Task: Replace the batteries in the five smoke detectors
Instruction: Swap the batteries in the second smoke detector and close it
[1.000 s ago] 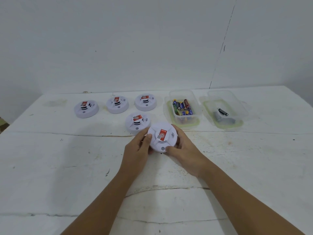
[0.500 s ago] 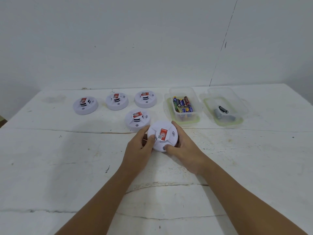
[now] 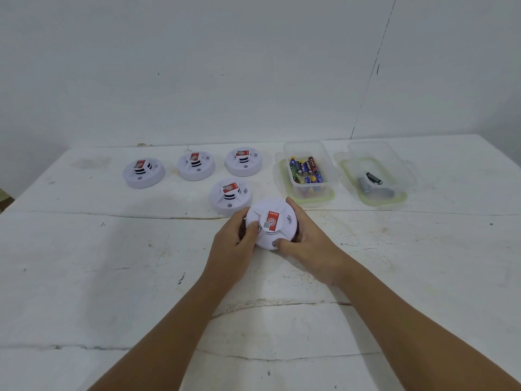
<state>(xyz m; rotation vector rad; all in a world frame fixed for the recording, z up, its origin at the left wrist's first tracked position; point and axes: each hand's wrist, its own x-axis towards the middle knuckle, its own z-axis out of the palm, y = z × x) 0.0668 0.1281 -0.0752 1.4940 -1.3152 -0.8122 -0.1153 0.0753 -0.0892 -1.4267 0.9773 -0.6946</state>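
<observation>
2 bare forearms, no sleeves; left hand (image 3: pixel 234 249), right hand (image 3: pixel 310 249) ungloved.

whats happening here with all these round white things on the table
A person grips one round white smoke detector with both the left hand and right hand, near the middle of the white table. Four more detectors sit behind it, untouched. A clear plastic tub of batteries stands at the right, beside a second clear tub holding a few dark items.

This is looking like a plain work room: a scratched white table (image 3: pixel 112 263) is sitting against a bare white wall (image 3: pixel 197 66).
</observation>
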